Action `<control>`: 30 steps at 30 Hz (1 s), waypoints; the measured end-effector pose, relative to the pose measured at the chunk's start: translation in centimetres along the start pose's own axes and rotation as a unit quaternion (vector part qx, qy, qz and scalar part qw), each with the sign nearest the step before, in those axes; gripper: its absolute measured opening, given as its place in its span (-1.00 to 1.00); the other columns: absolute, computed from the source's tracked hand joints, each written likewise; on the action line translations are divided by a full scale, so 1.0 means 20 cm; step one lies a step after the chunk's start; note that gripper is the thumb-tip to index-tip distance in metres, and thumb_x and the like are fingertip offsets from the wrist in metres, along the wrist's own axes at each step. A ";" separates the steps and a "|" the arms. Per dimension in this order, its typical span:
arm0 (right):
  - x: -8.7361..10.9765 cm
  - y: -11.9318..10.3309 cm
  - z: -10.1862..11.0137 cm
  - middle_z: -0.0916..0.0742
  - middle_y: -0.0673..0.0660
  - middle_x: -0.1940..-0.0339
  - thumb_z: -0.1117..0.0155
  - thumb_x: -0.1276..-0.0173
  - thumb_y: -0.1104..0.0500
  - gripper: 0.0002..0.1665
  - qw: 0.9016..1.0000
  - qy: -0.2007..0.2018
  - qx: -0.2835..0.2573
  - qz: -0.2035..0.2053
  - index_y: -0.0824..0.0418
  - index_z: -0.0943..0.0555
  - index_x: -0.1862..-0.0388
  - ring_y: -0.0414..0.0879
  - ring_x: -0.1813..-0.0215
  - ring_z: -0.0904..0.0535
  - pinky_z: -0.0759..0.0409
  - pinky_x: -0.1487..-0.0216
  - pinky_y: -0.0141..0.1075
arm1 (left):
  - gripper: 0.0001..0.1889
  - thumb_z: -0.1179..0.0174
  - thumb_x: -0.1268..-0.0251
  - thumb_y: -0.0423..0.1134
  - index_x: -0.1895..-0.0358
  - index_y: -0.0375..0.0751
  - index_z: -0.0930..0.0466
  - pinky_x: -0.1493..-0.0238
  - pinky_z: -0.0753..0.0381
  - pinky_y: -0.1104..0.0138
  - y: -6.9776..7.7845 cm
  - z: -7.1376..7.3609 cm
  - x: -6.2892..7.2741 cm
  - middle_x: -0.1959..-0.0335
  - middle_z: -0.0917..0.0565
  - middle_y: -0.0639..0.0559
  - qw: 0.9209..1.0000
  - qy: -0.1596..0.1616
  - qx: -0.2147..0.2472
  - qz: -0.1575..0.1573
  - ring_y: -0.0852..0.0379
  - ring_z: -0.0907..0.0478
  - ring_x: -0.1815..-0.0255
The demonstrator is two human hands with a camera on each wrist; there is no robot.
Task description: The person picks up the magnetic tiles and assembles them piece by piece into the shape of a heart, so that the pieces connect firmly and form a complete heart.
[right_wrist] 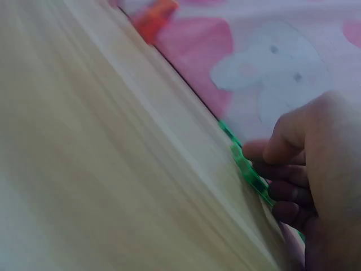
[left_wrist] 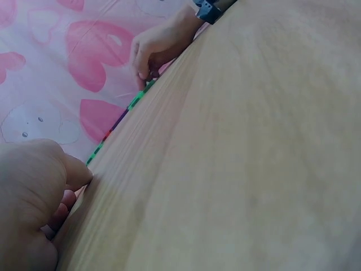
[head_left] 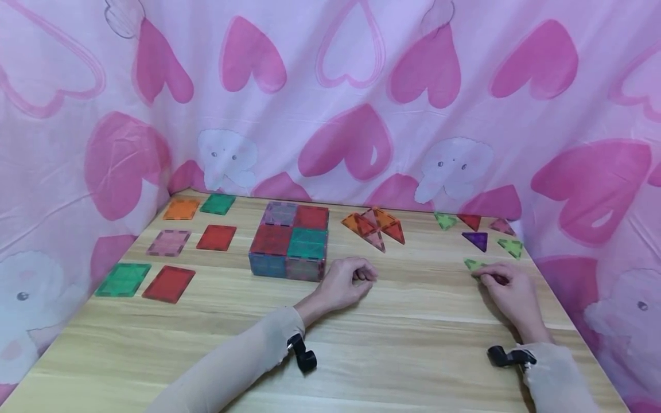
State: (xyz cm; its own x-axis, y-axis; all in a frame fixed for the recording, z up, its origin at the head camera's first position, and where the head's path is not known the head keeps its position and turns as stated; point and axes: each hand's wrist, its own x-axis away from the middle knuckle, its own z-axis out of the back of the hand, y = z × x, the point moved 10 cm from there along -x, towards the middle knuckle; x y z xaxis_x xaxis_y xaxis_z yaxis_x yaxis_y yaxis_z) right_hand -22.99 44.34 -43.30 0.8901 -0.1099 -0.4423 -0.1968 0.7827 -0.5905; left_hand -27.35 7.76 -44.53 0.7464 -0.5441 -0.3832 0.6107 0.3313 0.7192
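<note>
My right hand [head_left: 508, 289] is at the table's right side, thumb and forefinger pinching the near edge of a light green triangular magnetic tile [head_left: 472, 264]. In the right wrist view, that green tile [right_wrist: 246, 169] shows beside the fingertips, partly hidden by them. My left hand [head_left: 347, 281] rests on the wood with fingers loosely curled and nothing in it. Just beyond its wrist stands a box of square magnetic tiles [head_left: 271, 240], red, green and purple on top. Behind the left hand lies a fan of orange, red and pink triangular tiles [head_left: 365, 226].
Several triangular tiles lie at the back right, among them a purple one [head_left: 476, 241] and a green one [head_left: 511, 248]. Loose square tiles, including a red one [head_left: 168, 284] and a green one [head_left: 124, 280], lie at left. A pink heart-print curtain [head_left: 346, 143] surrounds the table.
</note>
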 end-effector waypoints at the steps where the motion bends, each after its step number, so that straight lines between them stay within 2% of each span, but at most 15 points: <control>1: 0.00 -0.03 -0.03 -0.87 0.20 0.12 -0.44 -0.51 0.38 -0.80 1.000 -0.012 -0.012 0.011 0.14 -0.92 0.18 -0.59 0.02 -0.57 -0.41 -0.06 -0.71 | -0.87 -0.47 -0.41 -0.44 0.06 -0.19 -0.83 0.06 -0.73 0.37 0.00 0.00 0.00 0.16 -0.84 0.05 1.000 0.000 0.000 0.001 0.19 -0.72 0.16; 4: 0.01 -0.13 -0.13 -0.87 0.15 0.10 -0.45 -0.50 0.42 -0.73 0.997 -0.050 -0.049 0.032 0.08 -0.92 0.18 -0.51 -0.02 -0.62 -0.43 -0.11 -0.69 | -0.86 -0.48 -0.40 -0.43 0.06 -0.19 -0.83 0.05 -0.73 0.36 0.00 0.00 0.00 0.15 -0.84 0.06 1.000 -0.002 0.000 0.003 0.17 -0.73 0.15; 7: 0.04 -0.24 -0.24 -0.87 0.12 0.05 -0.42 -0.48 0.47 -0.66 0.990 -0.095 -0.088 0.052 0.04 -0.91 0.17 -0.45 -0.09 -0.64 -0.43 -0.19 -0.68 | -0.85 -0.49 -0.39 -0.42 0.04 -0.19 -0.83 0.04 -0.73 0.36 0.00 0.01 0.01 0.14 -0.84 0.05 1.000 -0.005 -0.003 0.002 0.16 -0.73 0.14; 10: 0.07 -0.34 -0.33 -0.87 0.16 0.02 -0.36 -0.51 0.51 -0.64 0.976 -0.143 -0.144 0.076 0.08 -0.90 0.13 -0.39 -0.16 -0.68 -0.46 -0.29 -0.64 | -0.84 -0.50 -0.38 -0.41 0.04 -0.19 -0.82 0.04 -0.72 0.36 0.00 0.01 0.01 0.13 -0.84 0.05 1.000 -0.005 -0.007 -0.001 0.15 -0.73 0.13; 13: 0.08 -0.40 -0.38 -0.87 0.25 0.02 -0.27 -0.56 0.53 -0.68 0.963 -0.160 -0.203 0.081 0.23 -0.87 0.08 -0.34 -0.17 -0.72 -0.51 -0.32 -0.58 | -0.84 -0.50 -0.38 -0.40 0.04 -0.18 -0.82 0.04 -0.71 0.37 0.01 0.02 0.01 0.13 -0.84 0.06 1.000 -0.004 -0.009 -0.001 0.14 -0.73 0.13; 15: 0.07 -0.41 -0.38 -0.86 0.30 0.02 -0.21 -0.60 0.53 -0.72 0.959 -0.147 -0.230 0.072 0.34 -0.83 0.05 -0.32 -0.15 -0.75 -0.56 -0.29 -0.56 | -0.84 -0.50 -0.38 -0.40 0.04 -0.18 -0.82 0.04 -0.71 0.37 0.01 0.02 0.01 0.13 -0.84 0.06 1.000 -0.005 -0.010 0.000 0.14 -0.73 0.13; 18: 0.05 -0.37 -0.35 -0.86 0.25 0.02 -0.17 -0.66 0.49 -0.76 0.963 -0.112 -0.240 0.040 0.42 -0.80 0.02 -0.33 -0.10 -0.75 -0.62 -0.20 -0.55 | -0.83 -0.50 -0.38 -0.39 0.03 -0.17 -0.82 0.01 -0.72 0.36 0.01 0.01 0.01 0.11 -0.84 0.05 1.000 -0.010 -0.018 -0.002 0.13 -0.74 0.11; 21: 0.02 -0.32 -0.33 -0.86 0.17 0.02 -0.19 -0.70 0.42 -0.78 0.969 -0.086 -0.233 0.009 0.45 -0.77 -0.04 -0.32 -0.04 -0.73 -0.66 -0.10 -0.54 | -0.76 -0.49 -0.41 -0.33 -0.09 -0.11 -0.81 -0.22 -0.68 0.31 0.02 -0.02 0.01 -0.03 -0.81 0.08 0.997 -0.043 -0.056 -0.020 0.14 -0.70 -0.09; 23: 0.00 -0.27 -0.32 -0.85 0.15 0.00 -0.20 -0.72 0.38 -0.77 0.972 -0.072 -0.224 -0.008 0.46 -0.76 -0.10 -0.29 -0.02 -0.73 -0.67 -0.07 -0.54 | -0.69 -0.46 -0.47 -0.27 -0.21 -0.06 -0.77 -0.44 -0.57 0.24 0.04 -0.05 0.01 -0.19 -0.77 0.09 0.992 -0.081 -0.083 -0.046 0.13 -0.61 -0.29; 26: -0.05 -0.17 -0.27 -0.84 0.09 -0.01 -0.24 -0.72 0.31 -0.75 0.980 -0.032 -0.194 -0.039 0.43 -0.76 -0.16 -0.28 0.01 -0.72 -0.66 -0.01 -0.55 | -0.56 -0.39 -0.58 -0.18 -0.44 0.00 -0.65 -0.70 -0.29 0.10 0.08 -0.12 0.01 -0.45 -0.63 0.09 0.980 -0.141 -0.107 -0.087 0.09 -0.40 -0.59; 28: -0.09 -0.08 -0.22 -0.84 0.02 -0.02 -0.26 -0.72 0.26 -0.73 0.984 0.003 -0.165 -0.067 0.38 -0.77 -0.19 -0.29 0.05 -0.70 -0.63 0.05 -0.57 | -0.48 -0.33 -0.65 -0.13 -0.57 0.02 -0.54 -0.77 -0.16 0.04 0.10 -0.16 0.01 -0.59 -0.53 0.08 0.973 -0.171 -0.116 -0.106 0.08 -0.30 -0.69; 30: -0.12 0.03 -0.16 -0.82 -0.04 0.00 -0.28 -0.71 0.20 -0.71 0.984 0.037 -0.138 -0.106 0.32 -0.78 -0.20 -0.30 0.08 -0.65 -0.58 0.12 -0.58 | -0.42 -0.26 -0.71 -0.06 -0.67 0.04 -0.42 -0.78 -0.12 0.00 0.10 -0.20 0.01 -0.69 -0.43 0.09 0.964 -0.197 -0.134 -0.116 0.09 -0.22 -0.74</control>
State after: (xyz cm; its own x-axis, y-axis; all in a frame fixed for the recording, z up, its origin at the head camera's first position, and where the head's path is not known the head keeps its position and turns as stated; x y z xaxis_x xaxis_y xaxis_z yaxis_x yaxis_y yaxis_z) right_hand -26.57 43.03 -44.77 0.8932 -0.3050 -0.3303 -0.1225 0.5417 -0.8316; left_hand -24.92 11.32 -45.43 0.4561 -0.8602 -0.2281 0.8346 0.3245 0.4452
